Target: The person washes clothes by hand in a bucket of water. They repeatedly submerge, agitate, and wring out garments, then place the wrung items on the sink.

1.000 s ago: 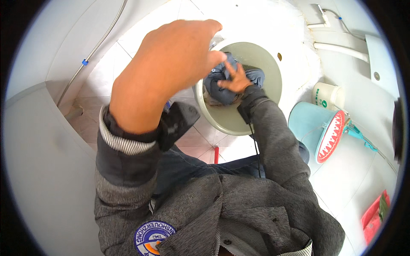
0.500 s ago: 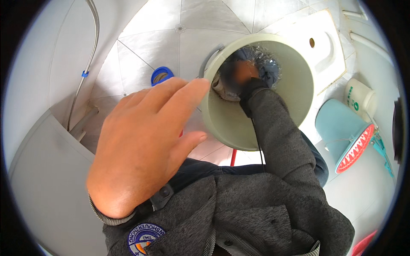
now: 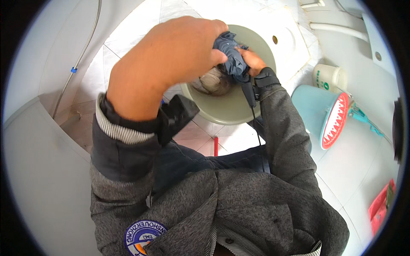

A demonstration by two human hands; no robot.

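A wet, dark blue-grey cloth is bunched up above a large round grey-green tub. My left hand reaches over the tub's left side, its thumb and fingers closed round the cloth's left side; most of its fingertips are hidden. From the right, my right hand grips the same cloth, thumb on top. Below the cloth, a beige-grey piece of fabric lies in the tub. A black strap with a small dark device and a cord sits at my right wrist.
To the right is a white squat toilet pan. A light-blue bucket with a red-and-white toothed pattern and a white bucket stand nearby. A hose hangs at left; a red stick shows below the tub.
My left hand has moved from beside the tub to the cloth and closed on it. My right hand has lifted the cloth from low in the tub. The view has shifted.
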